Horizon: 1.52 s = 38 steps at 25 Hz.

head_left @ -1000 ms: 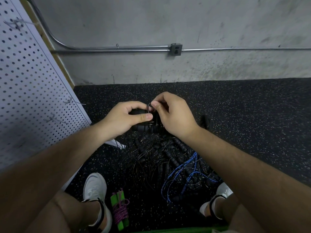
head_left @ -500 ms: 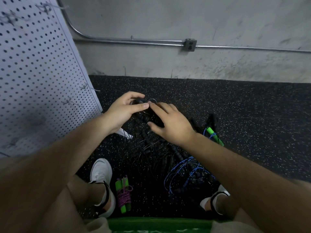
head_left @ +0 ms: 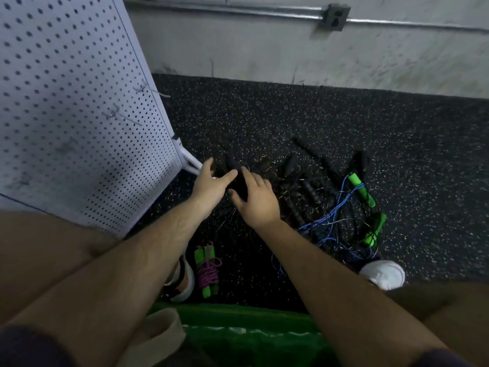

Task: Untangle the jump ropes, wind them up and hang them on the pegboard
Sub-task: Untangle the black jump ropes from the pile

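My left hand (head_left: 210, 184) and my right hand (head_left: 255, 201) meet low over the black speckled floor, both closed around a black jump rope bundle (head_left: 238, 182) with thin wire cord; the picture is blurred there. To the right lies the tangled pile: black ribbed handles (head_left: 308, 189), a blue rope (head_left: 334, 215) and green handles (head_left: 366, 193). A wound purple rope with green handles (head_left: 207, 268) lies by my left shoe. The white pegboard (head_left: 66, 115) leans at the left with bare metal hooks (head_left: 149, 90).
My left shoe (head_left: 182, 280) and right shoe (head_left: 383, 274) stand on the floor either side of the pile. The grey concrete wall with a conduit and outlet box (head_left: 334, 17) closes the far side. A green surface (head_left: 238, 329) lies at the bottom edge.
My view has tipped downward. Both hands have dropped toward the floor with the black bundle. My right hand went from pinching the wire cord to wrapping over the handles.
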Motion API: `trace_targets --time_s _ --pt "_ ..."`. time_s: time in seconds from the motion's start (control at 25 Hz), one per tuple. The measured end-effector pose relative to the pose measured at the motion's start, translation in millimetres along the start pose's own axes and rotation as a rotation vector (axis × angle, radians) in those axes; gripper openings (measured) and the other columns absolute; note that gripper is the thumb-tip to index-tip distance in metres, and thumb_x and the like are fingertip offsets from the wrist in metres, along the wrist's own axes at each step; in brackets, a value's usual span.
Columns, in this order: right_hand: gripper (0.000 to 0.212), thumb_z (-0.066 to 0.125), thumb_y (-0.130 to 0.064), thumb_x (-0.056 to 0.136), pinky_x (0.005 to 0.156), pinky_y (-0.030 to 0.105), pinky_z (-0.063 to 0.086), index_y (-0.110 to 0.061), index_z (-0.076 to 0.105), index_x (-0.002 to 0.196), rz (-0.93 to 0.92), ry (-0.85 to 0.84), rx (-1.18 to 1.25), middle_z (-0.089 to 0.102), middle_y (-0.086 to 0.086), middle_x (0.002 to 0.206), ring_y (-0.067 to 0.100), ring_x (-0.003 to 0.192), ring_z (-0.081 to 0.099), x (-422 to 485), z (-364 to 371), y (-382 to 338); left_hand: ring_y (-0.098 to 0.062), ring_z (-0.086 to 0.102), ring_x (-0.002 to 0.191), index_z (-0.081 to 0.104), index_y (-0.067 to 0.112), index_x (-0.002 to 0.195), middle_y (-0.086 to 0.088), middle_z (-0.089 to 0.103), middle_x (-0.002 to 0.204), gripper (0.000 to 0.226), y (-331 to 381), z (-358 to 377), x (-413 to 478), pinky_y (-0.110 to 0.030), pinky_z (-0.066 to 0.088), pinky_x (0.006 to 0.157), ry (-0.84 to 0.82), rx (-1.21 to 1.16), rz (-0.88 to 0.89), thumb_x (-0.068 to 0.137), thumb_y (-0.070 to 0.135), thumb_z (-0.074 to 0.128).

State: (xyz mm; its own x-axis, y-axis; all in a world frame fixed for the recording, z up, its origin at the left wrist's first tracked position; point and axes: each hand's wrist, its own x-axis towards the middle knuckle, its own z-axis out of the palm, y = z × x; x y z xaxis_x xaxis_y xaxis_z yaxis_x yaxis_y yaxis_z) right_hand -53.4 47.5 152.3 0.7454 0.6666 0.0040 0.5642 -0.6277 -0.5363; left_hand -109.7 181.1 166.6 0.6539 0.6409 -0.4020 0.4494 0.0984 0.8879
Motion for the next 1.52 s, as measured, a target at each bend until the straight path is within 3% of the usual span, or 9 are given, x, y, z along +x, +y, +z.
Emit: trace_targets --time_s 0.12,0.32,0.48,0.64,0.84,1.04,1.28,1.4,1.52 --pt "0.071 0.054 -0.05 0.099 0.104 0.046 0.044 -0.018 0.029 0.158 0.121 -0.11 0.045 0.042 0.009 0.154 0.034 0.137 0.039 -17.8 46.2 16.7 -0.016 0.065 0.113 0.059 0.029 0.135 0.005 0.067 0.125 0.077 -58.5 5.5 12.1 -0.047 0.054 0.101 -0.057 -0.016 -0.145 0.065 0.054 0.081" --pt "0.079 0.063 -0.057 0.091 0.098 0.044 0.05 -0.022 0.034 0.155 0.268 -0.31 0.116 0.045 0.011 0.148 0.033 0.129 0.048 -52.5 95.0 64.0 -0.019 0.061 0.11 0.053 0.025 0.137 0.003 0.058 0.126 0.051 -115.1 19.0 1.5 -0.038 0.059 0.088 -0.197 0.149 -0.337 0.091 0.029 0.075" --pt "0.081 0.062 -0.057 0.091 0.098 0.044 0.05 -0.023 0.028 0.156 0.356 -0.462 0.131 0.041 0.009 0.146 0.032 0.128 0.049 -75.0 129.5 83.2 -0.025 0.058 0.118 0.045 0.019 0.146 -0.003 0.057 0.134 0.062 -168.6 30.3 -0.2 -0.042 0.051 0.102 -0.285 0.381 -0.357 0.092 0.026 0.073" --pt "0.073 0.062 -0.048 0.094 0.096 0.045 0.05 -0.022 0.027 0.153 0.384 -0.545 0.122 0.042 0.01 0.142 0.033 0.125 0.048 -91.7 168.2 77.0 -0.021 0.062 0.101 0.054 0.015 0.125 -0.006 0.064 0.117 0.06 -209.8 34.6 -0.4 -0.035 0.054 0.086 -0.228 0.429 -0.419 0.072 0.037 0.073" --pt "0.063 0.06 -0.041 0.096 0.093 0.046 0.051 -0.019 0.032 0.148 0.4 -0.658 0.165 0.047 0.01 0.135 0.033 0.117 0.055 -109.4 186.6 88.7 -0.029 0.059 0.102 0.032 0.021 0.119 -0.013 0.057 0.113 0.046 -240.0 41.0 -1.8 -0.037 0.053 0.085 -0.317 0.475 -0.532 0.089 0.014 0.065" --pt "0.043 0.056 -0.027 0.096 0.08 0.039 0.053 -0.015 0.047 0.137 0.322 -0.704 0.145 0.062 0.013 0.118 0.033 0.104 0.062 -108.6 182.9 95.1 -0.031 0.062 0.093 0.05 0.009 0.115 -0.015 0.06 0.107 0.04 -250.1 50.4 1.7 -0.036 0.054 0.071 -0.313 0.586 -0.521 0.081 0.024 0.064" --pt "0.023 0.053 -0.037 0.092 0.064 0.034 0.044 -0.02 0.058 0.107 0.197 -0.495 -0.097 0.067 0.004 0.099 0.028 0.086 0.065 -91.4 170.0 85.0 -0.029 0.048 0.126 0.057 0.007 0.13 -0.01 0.052 0.135 0.047 -239.5 51.7 10.0 -0.042 0.041 0.108 -0.215 0.791 -0.177 0.084 0.018 0.057" --pt "0.023 0.051 -0.026 0.095 0.07 0.037 0.046 -0.016 0.055 0.116 0.245 -0.363 -0.062 0.059 0.004 0.117 0.027 0.105 0.056 -67.4 173.7 99.0 -0.027 0.051 0.125 0.059 0.015 0.135 -0.008 0.058 0.135 0.042 -226.7 62.4 30.2 -0.043 0.045 0.104 -0.272 0.825 -0.004 0.093 0.013 0.051" --pt "0.038 0.051 -0.019 0.096 0.093 0.042 0.049 -0.011 0.049 0.133 0.29 -0.476 -0.01 0.037 0.007 0.152 0.03 0.13 0.039 -40.7 177.8 120.1 -0.03 0.059 0.116 0.059 0.022 0.134 -0.008 0.065 0.127 0.039 -222.0 82.4 51.7 -0.044 0.05 0.097 -0.385 0.834 -0.07 0.097 0.018 0.047"
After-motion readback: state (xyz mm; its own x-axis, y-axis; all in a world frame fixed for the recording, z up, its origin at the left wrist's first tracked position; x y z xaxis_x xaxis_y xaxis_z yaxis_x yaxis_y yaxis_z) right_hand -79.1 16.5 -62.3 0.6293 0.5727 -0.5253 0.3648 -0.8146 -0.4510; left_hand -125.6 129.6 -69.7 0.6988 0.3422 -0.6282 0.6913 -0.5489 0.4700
